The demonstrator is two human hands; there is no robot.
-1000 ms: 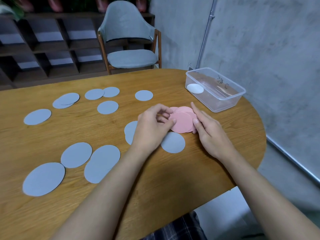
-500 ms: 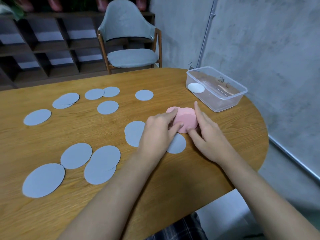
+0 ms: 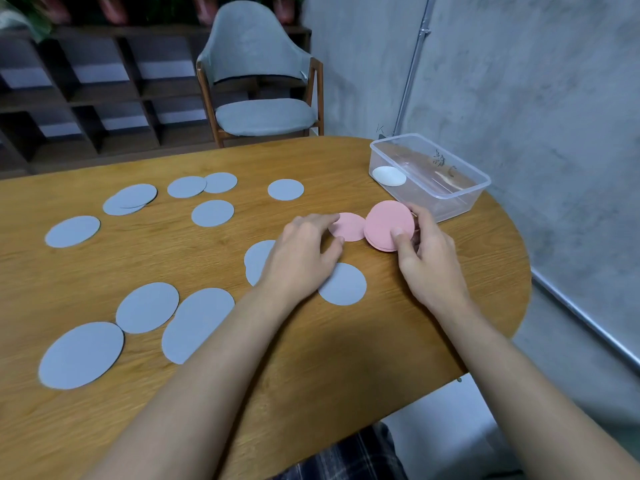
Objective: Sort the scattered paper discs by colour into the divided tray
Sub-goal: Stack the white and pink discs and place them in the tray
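Observation:
My right hand grips a small stack of pink discs, tilted up off the wooden table just in front of the clear plastic tray. One more pink disc lies flat beside the stack, and the fingertips of my left hand rest on its left edge. A white disc lies in the tray's left end. Several grey-blue discs are scattered over the table to the left; one grey-blue disc lies under my left hand.
A grey chair stands behind the table, with dark shelving along the back wall. A concrete wall rises close on the right, just past the tray. The table's rounded edge curves round on the right.
My right hand has gathered the pink discs and lifted them toward the tray. One pink disc stayed on the table, and my left hand shifted left onto it.

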